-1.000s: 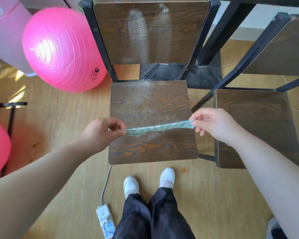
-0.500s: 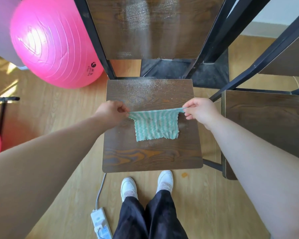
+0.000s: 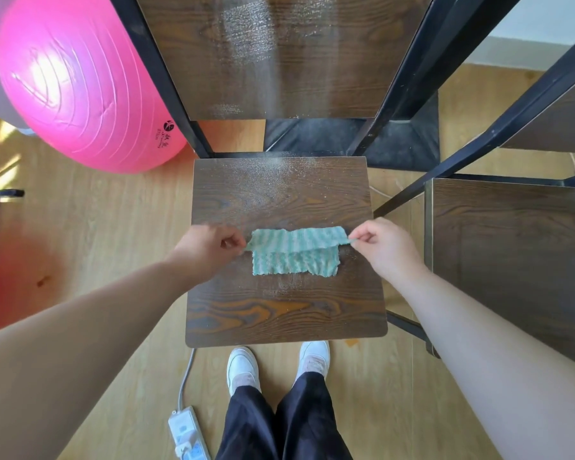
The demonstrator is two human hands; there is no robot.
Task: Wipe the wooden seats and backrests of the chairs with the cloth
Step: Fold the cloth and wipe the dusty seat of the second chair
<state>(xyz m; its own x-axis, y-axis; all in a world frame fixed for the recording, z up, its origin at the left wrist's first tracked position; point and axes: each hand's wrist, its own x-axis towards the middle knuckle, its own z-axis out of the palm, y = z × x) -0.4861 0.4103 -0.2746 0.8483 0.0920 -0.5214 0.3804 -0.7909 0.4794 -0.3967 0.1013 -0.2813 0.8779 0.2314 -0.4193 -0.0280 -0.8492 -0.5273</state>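
A green and white striped cloth (image 3: pixel 296 255) lies on the dark wooden seat (image 3: pixel 284 307) of the middle chair, its far edge folded back over itself. My left hand (image 3: pixel 210 249) pinches the cloth's left corner and my right hand (image 3: pixel 385 249) pinches its right corner. White dust covers the far part of the seat and streaks the chair's wooden backrest (image 3: pixel 279 54). A second chair's seat (image 3: pixel 512 254) stands to the right, its backrest (image 3: pixel 558 117) only partly in view.
A large pink exercise ball (image 3: pixel 80 84) sits on the wooden floor left of the chair. A white power strip (image 3: pixel 188 433) and its cable lie by my feet. Black metal chair frames (image 3: pixel 409 71) cross the upper right. Another pink ball edge shows at far left.
Both hands lowered the stretched cloth onto the seat and then drew its held edge toward me, folding it over. The camera has moved closer to the chair.
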